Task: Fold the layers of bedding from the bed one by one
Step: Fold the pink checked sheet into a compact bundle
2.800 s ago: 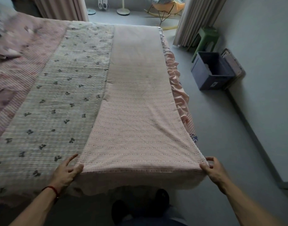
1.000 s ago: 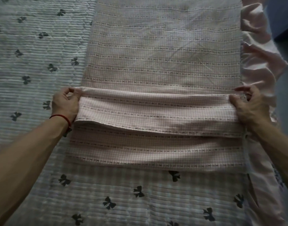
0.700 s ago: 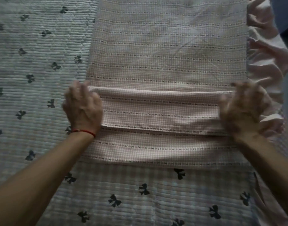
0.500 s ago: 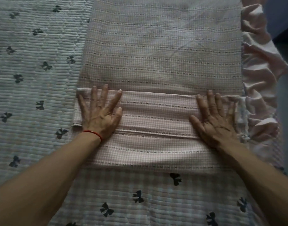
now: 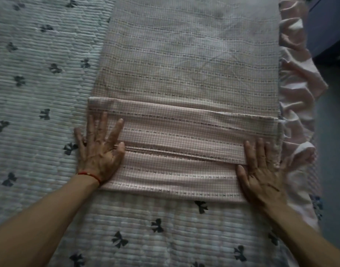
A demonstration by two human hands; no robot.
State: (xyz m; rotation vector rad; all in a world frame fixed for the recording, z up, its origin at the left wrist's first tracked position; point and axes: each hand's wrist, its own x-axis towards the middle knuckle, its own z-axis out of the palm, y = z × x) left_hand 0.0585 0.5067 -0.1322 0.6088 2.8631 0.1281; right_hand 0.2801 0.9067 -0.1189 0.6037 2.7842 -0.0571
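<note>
A long pink checked blanket [image 5: 186, 60] lies lengthwise on the bed, its near end turned over into a flat folded band [image 5: 182, 135] across its width. My left hand [image 5: 99, 151] presses flat on the band's left end, fingers spread and straight. My right hand [image 5: 261, 172] presses flat on the band's right end the same way. Under the blanket lies a white quilted cover with dark bow prints [image 5: 40, 93], showing to the left and in front.
A pink ruffled bed skirt [image 5: 298, 93] hangs along the bed's right edge. Beyond it is grey floor [image 5: 333, 151] and a dark blue box [image 5: 327, 26] at the top right.
My hands let go of the folded edge and laid flat on it. Since half a second ago both slid outward and toward me, to the band's ends.
</note>
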